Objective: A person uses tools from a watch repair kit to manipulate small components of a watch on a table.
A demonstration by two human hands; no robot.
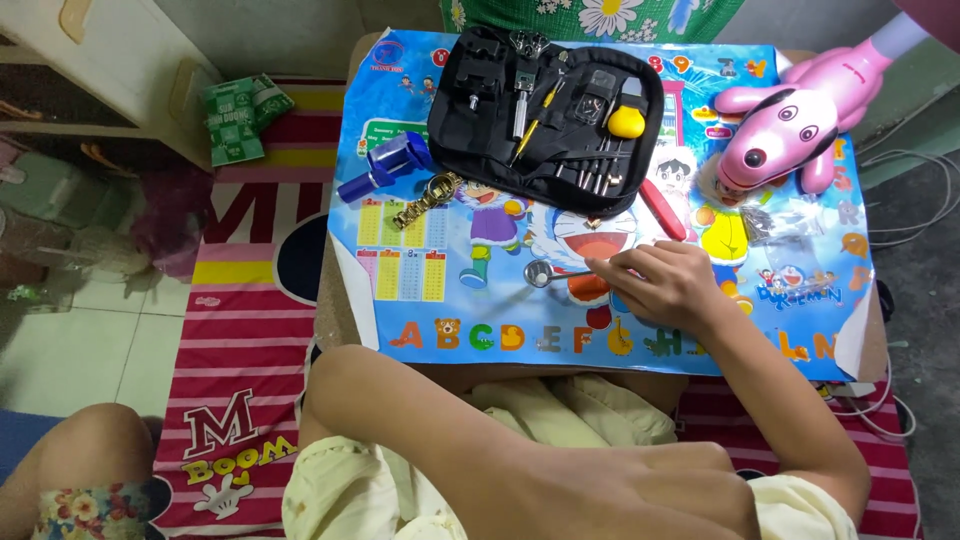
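- A low bench (340,310) is covered by a bright blue cartoon poster (800,330) with alphabet letters along its near edge; its corners curl up at left and right.
- The bench stands on a red-and-white striped floor mat (250,330); pale tiles show at far left, with a green packet (240,115) lying by a cream cabinet (100,60).
- At the far side of the bench lies an open black tool case (545,110) holding small metal tools and a yellow-handled piece.
- Left of the case sit a blue plastic holder (392,160) and a gold watch (430,197), just beside each other.
- A pink dog-shaped lamp (780,125) stands at the right; a red-handled tool (662,210) lies near the case's lower edge.
- The right hand (660,285) rests on the poster, palm down, fingers (610,268) loosely curled with the forefinger stretched left.
- That fingertip touches or nearly touches the stem of a small round metal loupe (540,273), which lies flat near the middle of the poster; the hand grips nothing.
- The left hand (690,490) lies low in the lap on pale yellow cloth, its forearm crossing the foreground; its fingers are cut off by the lower edge, so their state cannot be told.
- A clear bag (790,225) beside the lamp holds something dark, too small to make out.
- A bare knee (90,450) above flowered cloth shows at lower left.
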